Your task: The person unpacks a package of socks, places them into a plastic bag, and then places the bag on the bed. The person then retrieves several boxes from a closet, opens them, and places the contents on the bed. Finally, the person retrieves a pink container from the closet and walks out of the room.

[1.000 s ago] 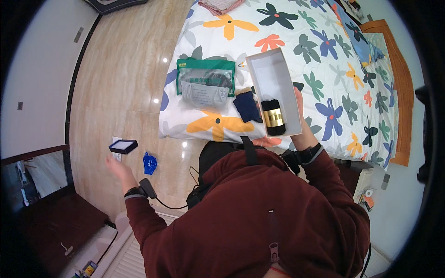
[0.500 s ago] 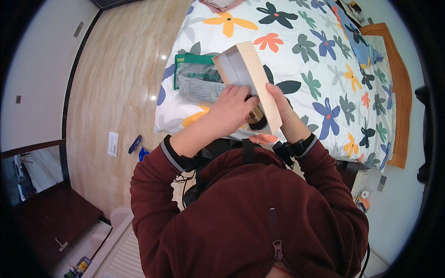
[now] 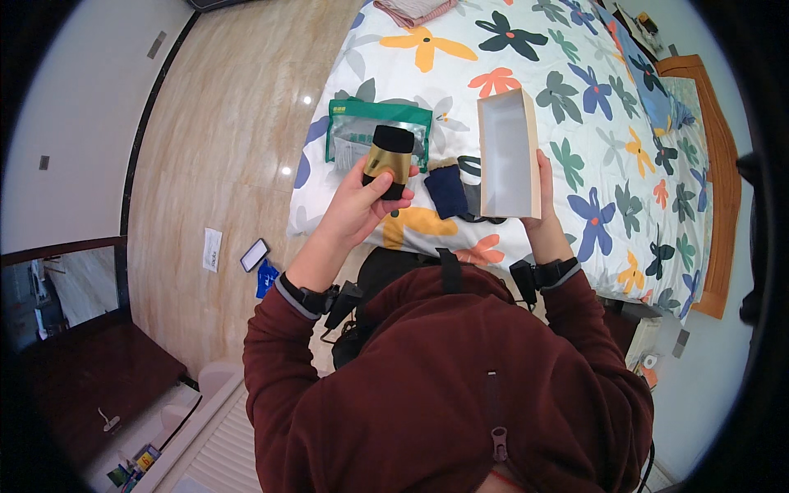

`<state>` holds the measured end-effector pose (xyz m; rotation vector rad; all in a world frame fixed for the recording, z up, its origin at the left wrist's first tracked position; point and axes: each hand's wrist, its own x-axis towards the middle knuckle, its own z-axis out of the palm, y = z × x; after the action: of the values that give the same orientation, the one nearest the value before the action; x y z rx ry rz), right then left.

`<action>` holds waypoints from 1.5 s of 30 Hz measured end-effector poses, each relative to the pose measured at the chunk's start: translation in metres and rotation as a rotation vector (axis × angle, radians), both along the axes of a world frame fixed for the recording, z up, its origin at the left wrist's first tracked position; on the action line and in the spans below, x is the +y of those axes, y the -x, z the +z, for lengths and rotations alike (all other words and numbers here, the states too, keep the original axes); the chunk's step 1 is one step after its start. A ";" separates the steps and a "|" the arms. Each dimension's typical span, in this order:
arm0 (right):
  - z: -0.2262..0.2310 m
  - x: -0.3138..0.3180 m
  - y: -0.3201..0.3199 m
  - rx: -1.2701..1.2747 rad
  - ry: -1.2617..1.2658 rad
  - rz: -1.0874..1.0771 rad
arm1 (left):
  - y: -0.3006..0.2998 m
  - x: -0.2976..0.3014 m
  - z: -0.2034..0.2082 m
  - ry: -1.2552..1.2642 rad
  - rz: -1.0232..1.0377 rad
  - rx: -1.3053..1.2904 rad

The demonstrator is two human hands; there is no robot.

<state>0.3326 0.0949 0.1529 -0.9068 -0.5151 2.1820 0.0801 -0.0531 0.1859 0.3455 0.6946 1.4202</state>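
Holding gold-and-black cylindrical device point(image 3: 389, 161) in left hand point(image 3: 359, 209), fingers clenched round it, above bed's near edge. Right hand point(image 3: 544, 207) grips empty white box point(image 3: 508, 154) upright beside it. Unpacking step seemingly in hand; next move likely needs clear spot on bed point(image 3: 567, 107). Dark blue pouch point(image 3: 446, 191) and black cable point(image 3: 474, 168) partly hidden behind box; green zip pouch point(image 3: 353, 135) contents unclear.

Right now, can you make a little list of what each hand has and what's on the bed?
left hand: holds a gold and black bottle, raised above the bed's edge
right hand: holds an open white box, empty inside
bed: flowered cover; green zip pouch, dark blue cloth, black cord beside it
floor: phone, white paper, blue scrap
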 end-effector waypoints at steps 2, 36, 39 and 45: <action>-0.001 -0.001 -0.001 0.045 -0.017 0.027 | 0.001 -0.001 0.000 0.003 -0.006 0.007; -0.027 -0.053 0.023 0.150 0.285 0.135 | -0.041 0.061 -0.088 0.276 -0.575 -0.224; -0.026 -0.055 0.068 -0.194 0.082 0.397 | -0.003 0.031 -0.096 0.336 -0.377 -0.068; -0.051 -0.051 0.108 -0.628 -0.244 0.856 | 0.079 -0.098 -0.171 0.508 0.177 -0.136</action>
<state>0.2246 0.0436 0.1017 -1.4042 -1.6885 2.4117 0.0007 -0.1515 0.0152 -0.2130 0.9593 1.3616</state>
